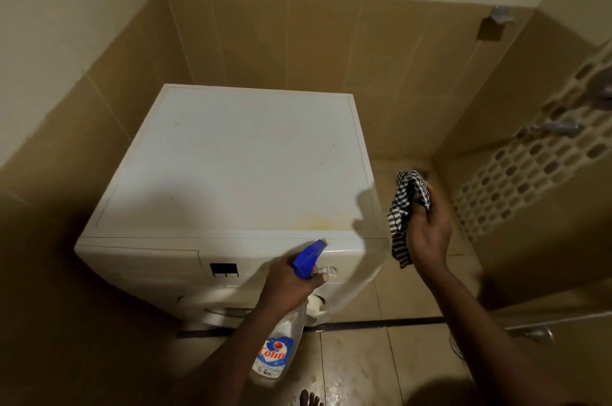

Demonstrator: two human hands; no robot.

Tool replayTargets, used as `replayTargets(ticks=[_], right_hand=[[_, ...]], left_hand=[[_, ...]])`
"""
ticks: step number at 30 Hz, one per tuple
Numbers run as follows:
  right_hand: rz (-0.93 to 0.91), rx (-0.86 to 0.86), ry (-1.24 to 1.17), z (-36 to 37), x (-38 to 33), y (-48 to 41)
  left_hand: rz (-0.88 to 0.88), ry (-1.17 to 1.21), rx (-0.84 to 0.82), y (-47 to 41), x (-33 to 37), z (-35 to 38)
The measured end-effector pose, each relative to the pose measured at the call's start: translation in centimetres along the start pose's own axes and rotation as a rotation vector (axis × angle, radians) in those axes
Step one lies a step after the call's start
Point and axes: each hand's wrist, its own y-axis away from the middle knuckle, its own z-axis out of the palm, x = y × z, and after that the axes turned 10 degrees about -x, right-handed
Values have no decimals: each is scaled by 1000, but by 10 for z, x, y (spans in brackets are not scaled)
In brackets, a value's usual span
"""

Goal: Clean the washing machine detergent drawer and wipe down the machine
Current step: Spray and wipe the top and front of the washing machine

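Observation:
A white front-loading washing machine [231,167] stands in a tiled corner, its flat top bare with a yellowish stain near the front right. My left hand [288,283] grips a clear spray bottle [280,349] with a blue trigger head, nozzle aimed at the machine's front top edge. My right hand [427,226] holds a black-and-white checked cloth [405,206] in the air, just off the machine's right side. The detergent drawer front [142,259] at the upper left of the panel looks closed.
Brown tiled walls close in behind and to the left of the machine. Taps [556,127] stick out of the patterned right wall. The floor tiles [357,369] look wet, a dark drain channel [381,322] crosses them, and my bare foot [309,397] shows at the bottom.

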Motion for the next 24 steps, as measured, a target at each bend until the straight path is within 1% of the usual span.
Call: replayTargets(ticks=[4, 6, 9, 13, 16, 19, 21, 24], right_hand=[[-50, 0, 33, -14, 10, 3], [-42, -11, 53, -18, 15, 5], [4, -58, 39, -16, 24, 11], [-20, -148, 54, -7, 37, 22], [-61, -238, 147, 7, 47, 27], [-80, -359, 280, 31, 60, 33], [-84, -364, 383, 46, 65, 36], [-30, -312, 462, 57, 65, 40]], left_hand=[[3, -26, -29, -10, 12, 22], [5, -56, -45, -13, 20, 33], [21, -72, -91, -19, 27, 47], [28, -43, -110, -22, 30, 55], [11, -12, -108, -18, 28, 52], [-5, 58, -59, -12, 20, 40], [-9, 92, -37, -9, 14, 30], [-13, 121, -11, -4, 4, 14]])
